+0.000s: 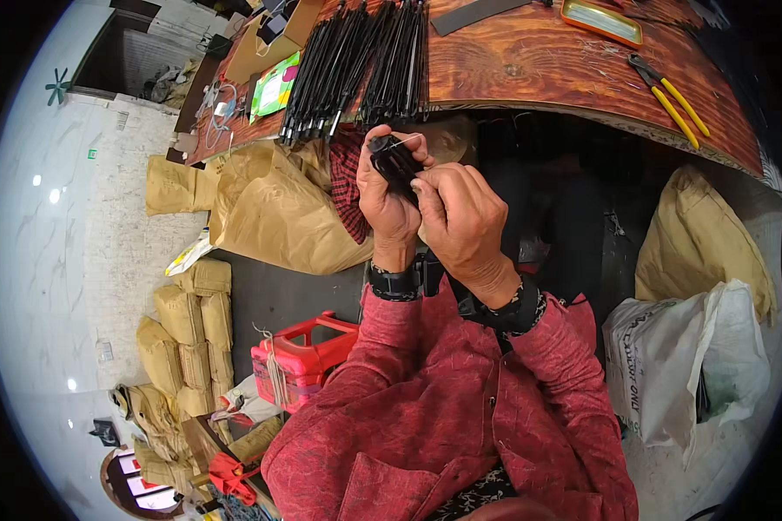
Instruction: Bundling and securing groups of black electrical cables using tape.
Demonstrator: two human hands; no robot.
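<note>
In front of my chest, just off the near edge of the table, my left hand is wrapped round a short black bundle with a rounded end. A thin pale wire or thread crosses its top. My right hand is closed in a pinch against the bundle's right side; what its fingertips grip is hidden. Just beyond my hands, several slim black rod assemblies that look like folded umbrella frames lie in two piles on the wooden table.
On the table are yellow-handled cutting pliers, a yellow-rimmed tray, a dark flat bar, a green-and-pink packet and a cardboard box. A red plastic container, brown paper and a white sack surround me.
</note>
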